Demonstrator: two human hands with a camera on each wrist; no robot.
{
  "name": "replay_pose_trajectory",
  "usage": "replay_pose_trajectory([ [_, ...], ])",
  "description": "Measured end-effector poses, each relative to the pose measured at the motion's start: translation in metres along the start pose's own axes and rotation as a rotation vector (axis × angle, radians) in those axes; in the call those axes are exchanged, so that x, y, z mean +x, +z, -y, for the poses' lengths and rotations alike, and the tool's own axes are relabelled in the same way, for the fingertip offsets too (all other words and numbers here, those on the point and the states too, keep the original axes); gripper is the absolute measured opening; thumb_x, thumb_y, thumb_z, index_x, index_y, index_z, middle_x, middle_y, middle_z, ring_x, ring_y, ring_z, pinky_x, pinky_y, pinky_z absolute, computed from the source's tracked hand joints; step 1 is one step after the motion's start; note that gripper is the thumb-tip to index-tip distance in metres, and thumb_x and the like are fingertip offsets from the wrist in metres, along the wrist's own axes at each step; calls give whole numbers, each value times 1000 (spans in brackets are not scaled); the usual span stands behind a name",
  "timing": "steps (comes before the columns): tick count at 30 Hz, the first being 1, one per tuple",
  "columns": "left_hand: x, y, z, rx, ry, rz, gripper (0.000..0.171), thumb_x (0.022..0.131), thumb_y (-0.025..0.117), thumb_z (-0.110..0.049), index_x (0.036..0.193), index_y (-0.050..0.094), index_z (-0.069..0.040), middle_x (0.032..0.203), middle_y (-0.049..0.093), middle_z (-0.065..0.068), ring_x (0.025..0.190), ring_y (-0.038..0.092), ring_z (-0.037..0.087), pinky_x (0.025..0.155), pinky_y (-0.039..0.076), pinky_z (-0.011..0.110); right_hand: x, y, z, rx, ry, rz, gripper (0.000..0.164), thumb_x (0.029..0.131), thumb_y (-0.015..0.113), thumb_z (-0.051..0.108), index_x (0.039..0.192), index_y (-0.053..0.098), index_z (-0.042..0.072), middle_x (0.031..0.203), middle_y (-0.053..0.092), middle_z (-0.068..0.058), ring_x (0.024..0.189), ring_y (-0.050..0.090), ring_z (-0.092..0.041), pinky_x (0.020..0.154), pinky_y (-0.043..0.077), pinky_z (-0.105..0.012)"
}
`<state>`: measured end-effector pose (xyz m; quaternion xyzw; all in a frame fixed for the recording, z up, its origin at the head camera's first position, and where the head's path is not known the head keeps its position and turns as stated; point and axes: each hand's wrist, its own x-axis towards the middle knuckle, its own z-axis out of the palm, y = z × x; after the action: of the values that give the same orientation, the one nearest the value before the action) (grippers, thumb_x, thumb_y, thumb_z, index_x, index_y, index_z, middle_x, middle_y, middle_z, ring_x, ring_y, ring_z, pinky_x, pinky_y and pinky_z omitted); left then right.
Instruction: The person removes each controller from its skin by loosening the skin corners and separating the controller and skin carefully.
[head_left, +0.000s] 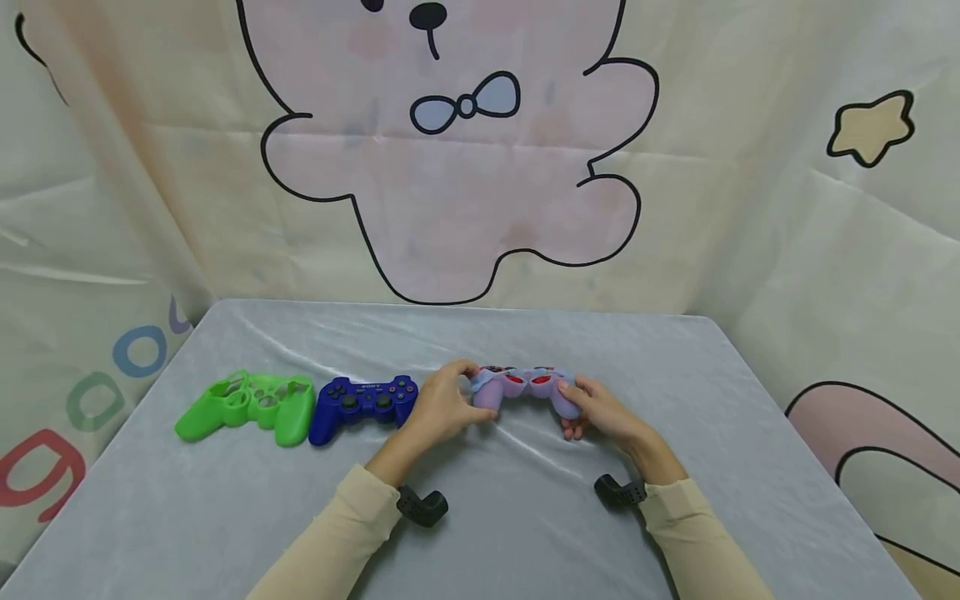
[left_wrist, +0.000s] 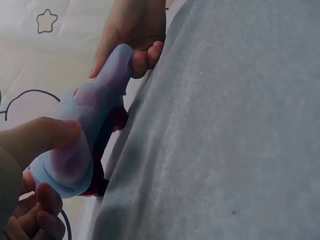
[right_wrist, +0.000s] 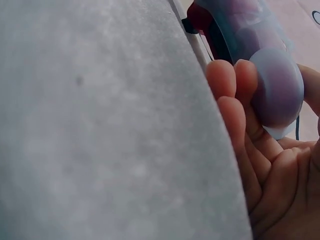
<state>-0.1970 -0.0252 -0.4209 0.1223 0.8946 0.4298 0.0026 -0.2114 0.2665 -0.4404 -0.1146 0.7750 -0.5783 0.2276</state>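
A red game controller (head_left: 540, 380) sits inside a translucent blue-purple silicone cover (head_left: 488, 395), held level at the table's middle. My left hand (head_left: 441, 407) grips its left handle, the thumb on the near side of the cover (left_wrist: 87, 107). At the other end my right hand (head_left: 611, 415) holds the right handle between thumb and fingers, with some fingertips (right_wrist: 221, 78) curled underneath. In the left wrist view the controller's red underside (left_wrist: 119, 118) shows past the cover's edge. Whether the cover is fully fitted I cannot tell.
A blue controller (head_left: 366, 403) lies just left of my left hand. Beside it, farther left, is a bright green silicone controller cover (head_left: 255, 402). Grey cloth covers the table (head_left: 525, 533). A printed curtain (head_left: 450, 217) hangs behind the table's far edge.
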Motion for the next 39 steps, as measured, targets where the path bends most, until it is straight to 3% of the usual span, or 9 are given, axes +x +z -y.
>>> replay_pose_trajectory([
  [3, 0, 0, 1, -2, 0, 0, 51, 69, 94, -29, 107, 63, -18, 114, 68, 1, 88, 54, 19, 76, 43, 32, 0, 1, 0, 3, -1, 0, 38, 110, 39, 36, 113, 45, -2, 71, 64, -5, 59, 65, -12, 56, 54, -26],
  [11, -1, 1, 0, -27, 33, -5, 51, 69, 94, -27, 109, 65, -15, 116, 70, 4, 97, 60, 23, 83, 47, 36, -3, 0, 0, 14, 26, -16, 44, 110, 39, 39, 125, 45, -2, 69, 64, -3, 59, 66, -13, 56, 55, -26],
  [21, 1, 1, -1, -17, 17, -11, 57, 70, 93, -30, 118, 69, -12, 120, 72, 5, 106, 64, 21, 90, 51, 40, 0, -1, 2, 29, 43, -39, 40, 110, 40, 39, 116, 46, 0, 71, 61, -3, 60, 67, -13, 57, 55, -26],
  [26, 0, 1, -1, 17, 17, 11, 56, 69, 93, -31, 115, 69, -10, 115, 73, 5, 92, 59, 17, 81, 50, 34, -2, 0, 3, 15, 51, -33, 38, 110, 41, 38, 112, 47, 1, 70, 61, -3, 61, 67, -14, 58, 55, -27],
  [33, 2, 1, -2, 45, 66, -3, 44, 68, 94, -28, 101, 70, -11, 89, 69, 0, 70, 47, 12, 61, 38, 25, -1, -2, 5, 31, 36, -32, 39, 110, 40, 39, 117, 48, 2, 71, 61, -2, 61, 67, -13, 57, 55, -25],
  [39, 0, 2, -3, 55, 79, 1, 39, 69, 94, -27, 96, 70, -13, 82, 65, -2, 66, 43, 10, 58, 36, 24, -2, -3, 2, 37, 48, -17, 40, 110, 40, 39, 120, 48, 1, 71, 62, -2, 62, 68, -13, 57, 55, -26],
])
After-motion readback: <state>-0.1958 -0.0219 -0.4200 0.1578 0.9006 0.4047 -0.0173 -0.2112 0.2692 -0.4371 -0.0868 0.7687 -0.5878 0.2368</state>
